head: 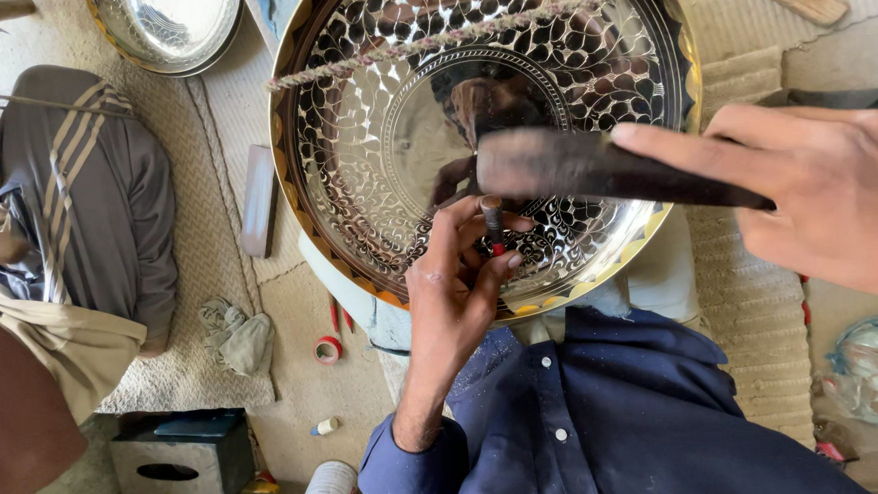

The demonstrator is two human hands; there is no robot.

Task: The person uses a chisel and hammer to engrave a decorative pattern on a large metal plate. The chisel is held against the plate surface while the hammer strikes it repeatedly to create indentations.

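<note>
Near edge: blue shirt [608, 419] of the seated worker fills the bottom centre. Left hand [456, 286] rises from the cuff, fingers [500, 269] pinched shut around a short chisel [494, 224] held upright, tip on the near inner wall of the engraved metal bowl [374, 150]. Bowl's near rim rests against the lap. Right hand [827, 197] enters from the right, closed on the handle of a hammer [595, 169], head hovering just above the chisel top. Left of the bowl: rag [235, 338], tape roll [327, 350], open mat. Far: rope [468, 30] crosses the bowl's rim; second dish [172, 25] far left.
</note>
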